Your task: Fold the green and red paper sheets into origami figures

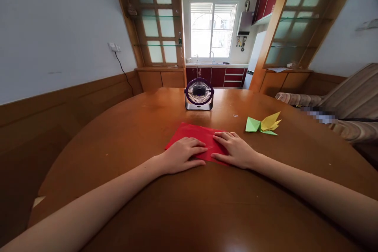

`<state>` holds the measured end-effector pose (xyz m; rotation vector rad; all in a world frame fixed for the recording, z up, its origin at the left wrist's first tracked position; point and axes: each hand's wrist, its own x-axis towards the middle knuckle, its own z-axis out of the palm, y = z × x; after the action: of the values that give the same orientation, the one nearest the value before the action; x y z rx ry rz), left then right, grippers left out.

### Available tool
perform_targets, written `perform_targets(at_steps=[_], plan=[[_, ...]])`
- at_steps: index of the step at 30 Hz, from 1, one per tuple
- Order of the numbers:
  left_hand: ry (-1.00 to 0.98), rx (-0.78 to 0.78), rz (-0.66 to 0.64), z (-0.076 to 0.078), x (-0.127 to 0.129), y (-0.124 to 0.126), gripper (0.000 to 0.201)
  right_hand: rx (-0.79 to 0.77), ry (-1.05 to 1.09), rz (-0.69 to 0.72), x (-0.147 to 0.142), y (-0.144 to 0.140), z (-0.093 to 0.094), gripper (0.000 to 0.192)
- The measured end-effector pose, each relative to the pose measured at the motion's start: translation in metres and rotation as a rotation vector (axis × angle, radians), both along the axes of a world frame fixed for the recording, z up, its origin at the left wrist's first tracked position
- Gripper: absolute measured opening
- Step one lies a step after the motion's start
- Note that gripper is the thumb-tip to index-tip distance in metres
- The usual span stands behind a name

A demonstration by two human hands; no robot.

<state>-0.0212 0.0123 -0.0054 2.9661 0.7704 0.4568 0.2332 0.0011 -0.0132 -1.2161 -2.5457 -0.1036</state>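
A sheet of red paper (196, 130) lies flat on the wooden table (189, 197) in front of me. My left hand (184, 154) rests palm down over its left and near part, fingers stretched to the right. On the paper's right part lies my right hand (233, 149), also flat, its fingers pointing left. A narrow strip of red shows between the two sets of fingertips. Both hands cover much of the near edge, so I cannot tell whether the paper is folded there.
A small purple desk fan (199, 92) stands at the table's far side. To the right sits a folded paper piece, with a green part (252, 125) and a yellow part (269, 122). A striped sofa (351, 90) is beyond the table's right edge.
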Motion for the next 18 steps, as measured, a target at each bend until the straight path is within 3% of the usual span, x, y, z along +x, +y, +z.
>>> perform_targets(at_steps=[5,10,18], plan=[[-0.012,0.279,-0.183,-0.006,-0.004,0.011,0.034,0.017,0.047,0.031,0.002,0.003,-0.004,0.062],[0.060,0.589,-0.284,-0.005,-0.003,0.013,0.028,0.002,0.111,0.054,0.004,0.003,-0.005,0.053],[0.162,0.720,-0.298,0.000,-0.006,0.009,0.028,-0.129,0.157,0.238,0.009,0.004,-0.005,0.040]])
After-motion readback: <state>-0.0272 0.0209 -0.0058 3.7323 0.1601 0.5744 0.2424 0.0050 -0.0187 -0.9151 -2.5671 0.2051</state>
